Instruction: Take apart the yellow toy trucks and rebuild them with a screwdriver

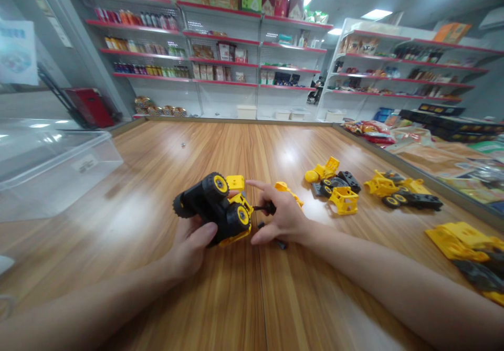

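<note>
My left hand (192,243) grips a black and yellow toy truck (214,206) from below, holding it tilted on its side just above the wooden table (165,151). My right hand (279,217) is closed round a small dark screwdriver (263,208) whose tip points at the truck's yellow side. The index finger of that hand stretches toward the truck's yellow top. A yellow toy part (289,191) lies just behind my right hand, and a small dark piece (281,244) lies under it.
Loose yellow and black toy parts (334,183) lie to the right, then another toy vehicle (401,191) and more parts (468,243) at the right edge. A clear plastic bin (47,162) stands at left. Store shelves (220,52) line the back wall.
</note>
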{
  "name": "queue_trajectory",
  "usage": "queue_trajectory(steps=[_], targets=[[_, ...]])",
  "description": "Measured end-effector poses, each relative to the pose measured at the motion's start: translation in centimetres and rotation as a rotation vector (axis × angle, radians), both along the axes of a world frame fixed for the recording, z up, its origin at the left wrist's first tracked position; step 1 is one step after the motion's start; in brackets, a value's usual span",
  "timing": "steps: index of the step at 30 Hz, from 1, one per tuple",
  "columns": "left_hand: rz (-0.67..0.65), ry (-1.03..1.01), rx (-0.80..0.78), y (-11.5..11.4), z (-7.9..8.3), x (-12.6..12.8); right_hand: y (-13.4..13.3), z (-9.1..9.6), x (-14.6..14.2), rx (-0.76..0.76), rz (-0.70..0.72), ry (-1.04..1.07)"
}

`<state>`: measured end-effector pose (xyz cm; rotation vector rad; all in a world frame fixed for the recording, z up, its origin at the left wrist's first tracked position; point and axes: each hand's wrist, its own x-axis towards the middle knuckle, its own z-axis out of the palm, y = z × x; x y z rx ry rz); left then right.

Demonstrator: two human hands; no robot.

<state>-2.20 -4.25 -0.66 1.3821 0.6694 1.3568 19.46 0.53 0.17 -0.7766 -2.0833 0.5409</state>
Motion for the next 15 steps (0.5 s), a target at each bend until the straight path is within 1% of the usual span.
queue_trajectory(steps=[2,4,6,8,11,15], targets=[[-0.061,-0.028,-0.07,-0.1,0.0,0.0,0.2,0.3,0.4,0.045,-0.014,0.031],[-0.104,-0.024,-0.154,0.2,-0.3,0.0,0.3,0.5,0.8,0.086,-0.02,0.038],[-0.11,-0.002,-0.225,0.8,-0.7,-0.1,0.3,0.7,1.1,0.121,-0.013,0.008],[-0.051,0.023,-0.235,1.5,-1.2,-0.2,0.3,0.7,1.3,0.152,0.009,-0.085],[0.083,0.074,-0.174,2.1,-1.2,-0.2,0.2,0.7,1.4,0.199,0.028,-0.313],[0.185,0.22,-0.109,2.2,-0.8,-0.4,-0.1,1.0,1.0,0.222,-0.02,-0.577]])
